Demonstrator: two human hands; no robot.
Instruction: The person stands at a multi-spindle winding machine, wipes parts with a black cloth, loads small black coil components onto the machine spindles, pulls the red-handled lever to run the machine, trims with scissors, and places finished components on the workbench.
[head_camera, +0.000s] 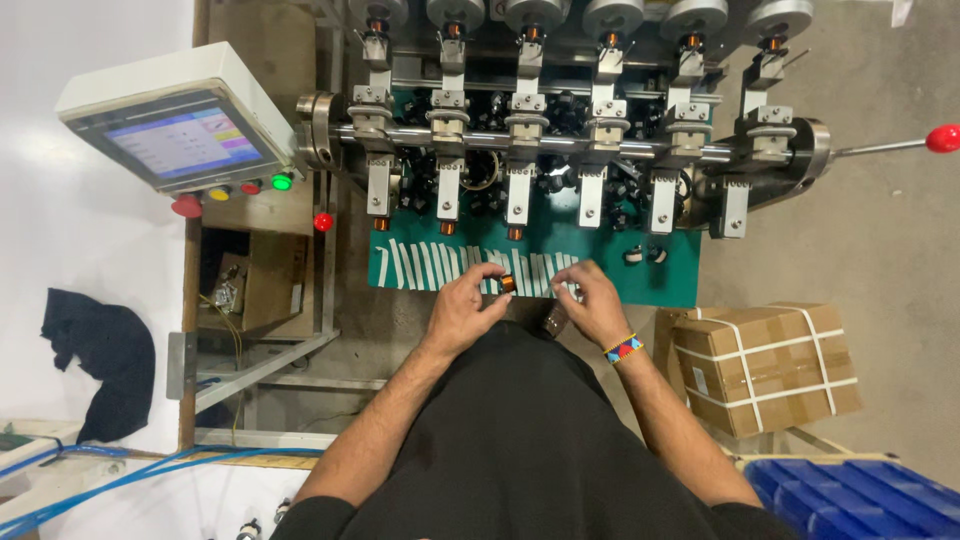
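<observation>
At the front edge of a green work shelf (660, 285), just below a winding machine (560, 130) with 6 spindle stations in a row, both hands meet over a line of white tape strips (430, 265). To the left of the machine stands a tilted touchscreen panel (180, 135) with red, yellow and green buttons under it; below that sits an open cardboard box (255, 290). A lever with a red knob (942, 138) sticks out on the right. A strapped cardboard carton (765, 365) rests beside the right forearm, with a blue bin (860, 495) nearer the camera. A dark cloth (100, 355) lies on the white surface at far left. Nothing stands between the hands and the shelf.

The left hand (462, 305) pinches a small coil (507, 284) between thumb and fingertips, held just above the tape strips. The coil is a short bobbin wound with copper-coloured wire, with dark ends. The right hand (598, 300), wearing a beaded bracelet (622, 348), has its fingers curled at the strips; whether it grips one I cannot tell.
</observation>
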